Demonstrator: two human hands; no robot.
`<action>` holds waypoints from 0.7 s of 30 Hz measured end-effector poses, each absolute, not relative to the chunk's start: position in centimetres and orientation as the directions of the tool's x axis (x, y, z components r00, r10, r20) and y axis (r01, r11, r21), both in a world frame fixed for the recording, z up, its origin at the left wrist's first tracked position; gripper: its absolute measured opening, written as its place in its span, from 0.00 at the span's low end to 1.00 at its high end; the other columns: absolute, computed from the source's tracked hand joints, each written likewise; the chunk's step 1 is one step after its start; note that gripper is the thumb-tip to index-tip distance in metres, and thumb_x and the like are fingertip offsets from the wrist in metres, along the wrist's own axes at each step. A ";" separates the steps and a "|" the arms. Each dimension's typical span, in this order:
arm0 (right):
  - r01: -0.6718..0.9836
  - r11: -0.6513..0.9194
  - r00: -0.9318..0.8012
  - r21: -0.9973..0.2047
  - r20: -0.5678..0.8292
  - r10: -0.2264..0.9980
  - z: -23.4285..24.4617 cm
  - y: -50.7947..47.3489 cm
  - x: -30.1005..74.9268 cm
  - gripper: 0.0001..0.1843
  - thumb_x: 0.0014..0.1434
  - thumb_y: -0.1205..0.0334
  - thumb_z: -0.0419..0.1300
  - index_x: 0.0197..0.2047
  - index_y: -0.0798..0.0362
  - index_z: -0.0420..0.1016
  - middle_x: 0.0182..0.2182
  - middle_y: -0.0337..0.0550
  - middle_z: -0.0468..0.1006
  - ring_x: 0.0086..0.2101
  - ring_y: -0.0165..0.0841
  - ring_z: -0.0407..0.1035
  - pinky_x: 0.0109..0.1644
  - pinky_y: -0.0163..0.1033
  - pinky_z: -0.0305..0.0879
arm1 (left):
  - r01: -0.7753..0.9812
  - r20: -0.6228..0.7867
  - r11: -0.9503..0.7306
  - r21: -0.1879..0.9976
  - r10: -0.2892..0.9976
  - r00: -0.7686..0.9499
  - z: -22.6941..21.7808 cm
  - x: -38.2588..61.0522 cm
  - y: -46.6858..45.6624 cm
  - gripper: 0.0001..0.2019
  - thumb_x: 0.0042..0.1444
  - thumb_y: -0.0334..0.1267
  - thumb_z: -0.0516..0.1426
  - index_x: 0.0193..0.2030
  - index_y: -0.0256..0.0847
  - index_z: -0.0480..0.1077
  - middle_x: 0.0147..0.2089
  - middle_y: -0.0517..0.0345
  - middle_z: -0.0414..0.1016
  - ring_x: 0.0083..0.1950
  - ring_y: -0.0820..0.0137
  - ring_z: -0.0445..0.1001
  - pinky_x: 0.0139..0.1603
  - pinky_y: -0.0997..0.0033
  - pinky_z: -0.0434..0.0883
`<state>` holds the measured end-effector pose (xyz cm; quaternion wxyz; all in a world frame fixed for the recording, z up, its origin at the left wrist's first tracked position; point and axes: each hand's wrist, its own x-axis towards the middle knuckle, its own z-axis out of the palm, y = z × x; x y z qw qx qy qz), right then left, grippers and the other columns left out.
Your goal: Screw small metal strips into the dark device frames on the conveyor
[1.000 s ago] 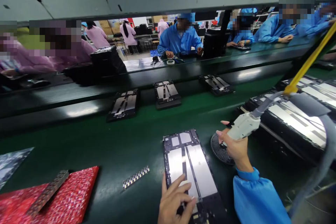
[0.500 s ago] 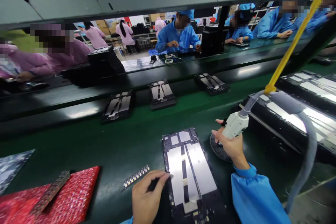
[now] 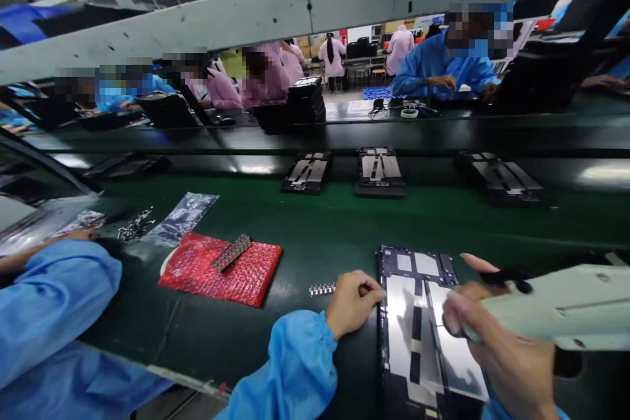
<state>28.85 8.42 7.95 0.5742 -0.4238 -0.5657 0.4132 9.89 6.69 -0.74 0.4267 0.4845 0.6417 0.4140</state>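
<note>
My left hand (image 3: pixel 352 302) rests in a loose fist on the green belt, its fingertips pinched at the left edge of a dark device frame with shiny metal plates (image 3: pixel 418 321). Whether it holds anything I cannot make out. Just left of it lies a short strip of small parts (image 3: pixel 321 289). My right hand (image 3: pixel 497 341) grips a pale electric screwdriver (image 3: pixel 556 308), raised over the right side of the frame.
A red bubble bag (image 3: pixel 221 269) with a dark strip (image 3: pixel 231 252) on it lies to the left, near a silvery bag (image 3: pixel 182 218). A neighbour's blue sleeve (image 3: pixel 54 302) fills the lower left. Three more frames (image 3: pixel 380 172) ride the far belt; seated workers sit beyond.
The view has swung left. My right hand lifted the screwdriver from beside the round pad to over the frame, close to the camera. My left hand stayed at the frame's left edge.
</note>
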 end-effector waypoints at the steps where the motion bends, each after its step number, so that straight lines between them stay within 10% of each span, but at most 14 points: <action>1: -0.007 0.303 -0.023 -0.953 0.304 0.953 7.6 8.4 28.0 0.15 0.55 0.57 0.65 0.45 0.50 0.72 0.16 0.33 0.69 0.18 0.33 0.66 0.24 0.40 0.63 | 0.318 -0.102 0.154 0.935 0.979 -0.175 -0.7 10.0 7.0 0.04 0.48 0.34 0.62 0.27 0.36 0.78 0.29 0.56 0.77 0.30 0.72 0.73 0.33 0.74 0.67; 21: 0.018 0.228 -0.136 -0.973 0.224 0.965 4.2 11.5 21.4 0.21 0.52 0.59 0.66 0.49 0.54 0.69 0.15 0.30 0.70 0.18 0.31 0.66 0.30 0.41 0.69 | 0.131 -0.406 0.391 0.911 0.906 0.117 -1.0 9.0 11.2 0.07 0.42 0.28 0.64 0.29 0.35 0.71 0.21 0.65 0.71 0.20 0.75 0.71 0.17 0.79 0.69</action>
